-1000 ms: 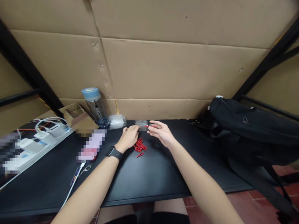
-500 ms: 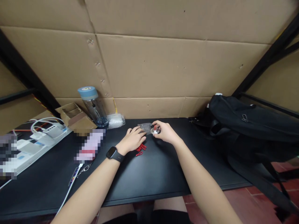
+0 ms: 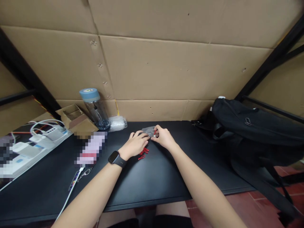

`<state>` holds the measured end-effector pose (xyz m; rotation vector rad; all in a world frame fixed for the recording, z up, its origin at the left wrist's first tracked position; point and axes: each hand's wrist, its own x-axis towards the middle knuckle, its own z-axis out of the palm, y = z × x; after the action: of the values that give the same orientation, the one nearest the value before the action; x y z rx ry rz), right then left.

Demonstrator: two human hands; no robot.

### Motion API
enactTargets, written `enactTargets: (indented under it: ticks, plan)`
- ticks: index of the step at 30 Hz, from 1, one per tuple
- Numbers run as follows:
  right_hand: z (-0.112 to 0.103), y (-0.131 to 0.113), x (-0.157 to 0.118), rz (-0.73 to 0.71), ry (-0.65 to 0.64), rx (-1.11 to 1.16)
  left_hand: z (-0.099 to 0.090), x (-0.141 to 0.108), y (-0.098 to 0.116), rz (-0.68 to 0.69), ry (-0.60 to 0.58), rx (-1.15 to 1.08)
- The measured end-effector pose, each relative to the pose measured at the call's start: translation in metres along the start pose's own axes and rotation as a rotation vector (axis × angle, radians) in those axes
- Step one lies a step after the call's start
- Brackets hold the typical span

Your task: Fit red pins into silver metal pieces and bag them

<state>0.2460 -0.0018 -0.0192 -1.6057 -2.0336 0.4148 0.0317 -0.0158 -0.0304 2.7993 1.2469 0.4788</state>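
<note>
A small clear plastic bag (image 3: 149,129) lies near the middle of the black table. My left hand (image 3: 135,144), with a black watch on its wrist, has its fingers bent over the bag's left end and holds it. At the bag's right end, my right hand (image 3: 165,138) pinches a small shiny round metal thing with a red cord (image 3: 155,134). My fingers and the bag partly cover that thing, so I cannot tell how far it is inside. Several red cord loops (image 3: 142,154) lie just below my left hand.
To the left are a bottle with a blue lid (image 3: 91,104), an opened cardboard box (image 3: 79,118), a power strip (image 3: 49,137), a pixelated phone-like item (image 3: 92,148) and plastic packaging (image 3: 117,123). A black backpack (image 3: 256,126) lies on the right. Cardboard (image 3: 152,72) covers the back.
My right hand has moved left with the round metal thing, bringing it against the plastic bag, where less of it shows. My left hand has barely shifted.
</note>
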Motion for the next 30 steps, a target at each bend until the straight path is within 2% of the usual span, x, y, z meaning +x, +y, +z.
enactTargets:
  ticks: [4,9,15,20,23,27,30]
  plan:
    - [0.004,0.006,0.004,0.001,0.037,0.099,0.000,-0.001,-0.001,0.002,-0.002,-0.012]
    - [0.007,0.009,0.007,0.008,0.053,0.034,0.001,-0.002,-0.004,-0.037,-0.009,-0.009]
    - [0.004,0.006,0.006,-0.052,-0.016,-0.010,0.001,-0.002,-0.009,-0.070,-0.067,-0.035]
    - [0.009,0.005,0.008,-0.094,-0.007,0.023,0.002,-0.002,-0.010,-0.069,-0.052,-0.053]
    - [0.013,0.003,0.012,-0.117,0.038,-0.014,0.002,-0.002,-0.009,-0.068,-0.040,-0.060]
    - [0.015,-0.002,0.015,-0.128,0.175,-0.249,-0.001,-0.001,-0.007,-0.062,-0.098,-0.056]
    - [0.017,-0.005,0.017,-0.079,0.262,-0.388,-0.004,-0.001,-0.006,-0.059,-0.128,-0.052]
